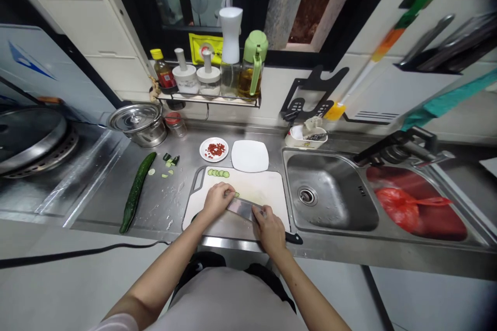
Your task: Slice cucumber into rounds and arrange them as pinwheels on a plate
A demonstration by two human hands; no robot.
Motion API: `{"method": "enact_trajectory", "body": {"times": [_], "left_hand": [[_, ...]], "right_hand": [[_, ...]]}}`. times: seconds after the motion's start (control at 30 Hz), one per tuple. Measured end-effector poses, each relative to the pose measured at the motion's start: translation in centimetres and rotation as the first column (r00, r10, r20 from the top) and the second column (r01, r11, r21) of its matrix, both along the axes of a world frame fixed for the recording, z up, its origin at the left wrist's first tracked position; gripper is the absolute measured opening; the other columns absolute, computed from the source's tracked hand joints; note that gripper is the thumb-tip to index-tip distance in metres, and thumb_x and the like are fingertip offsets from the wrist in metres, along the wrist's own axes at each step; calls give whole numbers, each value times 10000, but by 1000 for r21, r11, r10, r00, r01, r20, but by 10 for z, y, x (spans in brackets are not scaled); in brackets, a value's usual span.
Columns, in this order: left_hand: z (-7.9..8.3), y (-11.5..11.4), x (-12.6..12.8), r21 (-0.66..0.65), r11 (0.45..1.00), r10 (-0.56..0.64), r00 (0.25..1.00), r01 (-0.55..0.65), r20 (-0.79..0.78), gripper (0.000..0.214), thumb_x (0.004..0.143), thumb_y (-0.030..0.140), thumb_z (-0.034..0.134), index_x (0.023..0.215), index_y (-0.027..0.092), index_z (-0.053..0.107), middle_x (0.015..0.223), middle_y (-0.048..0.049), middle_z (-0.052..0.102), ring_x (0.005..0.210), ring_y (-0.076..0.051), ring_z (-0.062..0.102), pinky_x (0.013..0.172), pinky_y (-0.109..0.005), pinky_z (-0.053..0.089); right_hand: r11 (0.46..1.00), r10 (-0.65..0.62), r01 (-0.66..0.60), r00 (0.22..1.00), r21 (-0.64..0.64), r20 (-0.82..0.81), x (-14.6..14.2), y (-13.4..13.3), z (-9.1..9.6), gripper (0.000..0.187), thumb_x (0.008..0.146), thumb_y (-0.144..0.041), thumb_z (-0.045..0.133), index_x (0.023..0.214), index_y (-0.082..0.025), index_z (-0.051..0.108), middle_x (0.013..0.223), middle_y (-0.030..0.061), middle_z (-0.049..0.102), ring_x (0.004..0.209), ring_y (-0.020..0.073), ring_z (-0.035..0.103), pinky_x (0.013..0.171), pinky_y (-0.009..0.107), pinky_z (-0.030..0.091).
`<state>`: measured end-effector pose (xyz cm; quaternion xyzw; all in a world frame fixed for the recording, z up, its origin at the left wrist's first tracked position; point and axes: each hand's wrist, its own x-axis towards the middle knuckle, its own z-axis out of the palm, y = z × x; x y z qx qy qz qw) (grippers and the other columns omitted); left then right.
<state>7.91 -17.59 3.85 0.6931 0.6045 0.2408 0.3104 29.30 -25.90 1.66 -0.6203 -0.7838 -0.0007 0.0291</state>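
Observation:
A white cutting board (267, 189) lies on the steel counter in front of me. My left hand (217, 200) is curled on the board, pressing on a piece of cucumber that is mostly hidden under it; a bit of green shows by the fingers. My right hand (271, 228) grips a cleaver (243, 208) whose blade lies against the left hand's fingers. Several cucumber slices (218, 172) sit in a row at the board's far left edge.
A whole cucumber (136, 190) and cut ends (170, 160) lie on the counter to the left. Behind the board are a small plate of red chilli (214, 149) and a white square plate (249, 155). A pot (136, 122) stands back left, a sink (330, 196) right.

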Motion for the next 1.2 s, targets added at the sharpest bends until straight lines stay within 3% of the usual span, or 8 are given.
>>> {"method": "enact_trajectory", "body": {"times": [0.13, 0.23, 0.37, 0.57, 0.9, 1.2], "left_hand": [[-11, 28, -10, -120, 966, 228, 973, -231, -36, 140, 844, 289, 590, 879, 213, 703, 756, 0, 692, 723, -148, 610, 695, -252, 422], [-19, 51, -14, -117, 947, 288, 952, -298, -100, 135, 838, 295, 609, 886, 216, 708, 813, -15, 717, 780, -166, 627, 723, -267, 415], [-27, 71, -9, -123, 952, 253, 947, -280, -199, 122, 833, 277, 622, 887, 233, 723, 879, -29, 740, 872, -195, 640, 812, -311, 404], [-37, 84, 1, -81, 969, 196, 923, -234, -330, 169, 861, 293, 565, 853, 244, 726, 953, -51, 739, 940, -232, 629, 850, -356, 373], [-43, 87, 5, -8, 978, 187, 901, -206, -391, 133, 860, 265, 569, 882, 245, 698, 992, -51, 706, 1013, -242, 574, 879, -374, 316], [-37, 85, 7, -3, 977, 195, 896, -214, -400, 170, 877, 308, 562, 834, 231, 707, 985, -74, 695, 1027, -255, 552, 890, -378, 311]], "right_hand": [[998, -64, 64, 997, -10, -32, 7, 0, -2, 414, 884, -179, 548, 1277, -299, 599, 1126, 71, 560, 739, 121, 548, 701, 249, 358], [993, -112, 111, 992, -24, -53, 12, 1, -4, 390, 903, -202, 536, 1272, -304, 610, 1127, 72, 557, 741, 122, 554, 702, 245, 368], [987, -152, 149, 986, -54, -68, 14, 4, -5, 398, 897, -203, 538, 1274, -304, 614, 1137, 72, 560, 736, 120, 557, 697, 241, 374], [983, -175, 170, 982, -69, -76, 14, 7, -6, 387, 903, -216, 522, 1266, -303, 623, 1125, 71, 566, 719, 116, 550, 680, 239, 375], [987, -159, 160, 980, -1, -118, 16, 7, -13, 367, 902, -225, 505, 1242, -296, 627, 1090, 64, 556, 684, 110, 521, 659, 245, 358], [987, -151, 156, 979, 28, -140, 14, 8, -15, 339, 913, -243, 503, 1223, -284, 632, 1046, 49, 558, 643, 92, 487, 621, 241, 325]]}}
